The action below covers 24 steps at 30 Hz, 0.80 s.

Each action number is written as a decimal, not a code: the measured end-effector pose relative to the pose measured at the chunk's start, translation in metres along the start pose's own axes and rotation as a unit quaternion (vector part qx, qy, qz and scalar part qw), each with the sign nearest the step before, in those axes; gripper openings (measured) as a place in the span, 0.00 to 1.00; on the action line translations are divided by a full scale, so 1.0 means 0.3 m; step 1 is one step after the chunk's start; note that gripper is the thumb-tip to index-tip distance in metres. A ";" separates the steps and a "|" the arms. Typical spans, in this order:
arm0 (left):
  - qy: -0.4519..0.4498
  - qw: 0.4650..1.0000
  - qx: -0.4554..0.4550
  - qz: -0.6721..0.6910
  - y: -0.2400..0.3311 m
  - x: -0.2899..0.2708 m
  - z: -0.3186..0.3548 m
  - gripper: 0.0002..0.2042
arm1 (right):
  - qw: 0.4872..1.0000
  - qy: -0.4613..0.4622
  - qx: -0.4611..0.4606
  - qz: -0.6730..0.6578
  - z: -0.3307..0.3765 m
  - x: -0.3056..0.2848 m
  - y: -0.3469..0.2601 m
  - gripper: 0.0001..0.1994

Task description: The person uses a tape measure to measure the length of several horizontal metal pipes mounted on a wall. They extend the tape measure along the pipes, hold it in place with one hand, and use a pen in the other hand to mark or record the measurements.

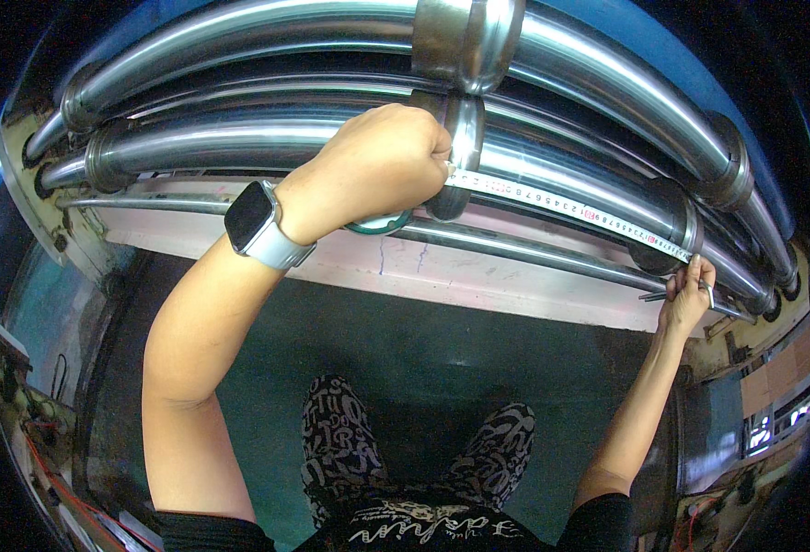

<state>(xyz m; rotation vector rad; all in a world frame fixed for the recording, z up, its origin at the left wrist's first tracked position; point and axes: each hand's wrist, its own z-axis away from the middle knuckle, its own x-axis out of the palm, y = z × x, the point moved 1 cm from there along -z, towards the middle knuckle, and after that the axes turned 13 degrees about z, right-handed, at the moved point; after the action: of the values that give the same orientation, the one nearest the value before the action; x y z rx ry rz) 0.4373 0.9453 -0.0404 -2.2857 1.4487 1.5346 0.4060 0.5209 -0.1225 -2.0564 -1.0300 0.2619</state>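
Note:
A white tape measure blade [561, 204] is stretched along the lower polished metal roller [552, 175]. My left hand [382, 156], a smartwatch on its wrist, is closed on the blade beside a metal collar [465, 138]. Beneath that hand shows part of a rounded green and white object [382, 224], mostly hidden. Far to the right, my right hand [692, 283] pinches the other stretch of the blade near a second collar [693, 225]. A thin dark, pen-like stick [651, 296] also pokes out from its fingers.
Another large roller [607, 74] lies behind, with collars along it. A thin rod [534, 253] runs in front, above a pale beam [478, 285] with blue marks. Machine frames stand at both sides, with red cables [51, 474] at lower left. Dark green floor [423, 350] lies below.

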 end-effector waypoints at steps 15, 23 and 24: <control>-0.021 0.999 -0.021 -0.018 0.031 -0.006 0.018 0.10 | 0.989 0.041 0.022 0.138 0.019 0.021 -0.036 0.06; 0.070 0.980 0.140 -0.121 0.021 0.085 0.084 0.02 | 0.990 -0.017 0.059 0.126 0.115 -0.055 0.086 0.11; 0.051 0.977 0.151 -0.142 0.004 0.102 0.113 0.01 | 0.981 -0.044 0.097 0.165 0.164 -0.083 0.144 0.12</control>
<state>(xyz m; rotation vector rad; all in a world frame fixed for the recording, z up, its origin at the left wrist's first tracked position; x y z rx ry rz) 0.4148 0.9405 -0.0800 -2.2904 1.2077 1.0549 0.3905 0.5153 -0.1905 -2.0415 -0.6784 0.6037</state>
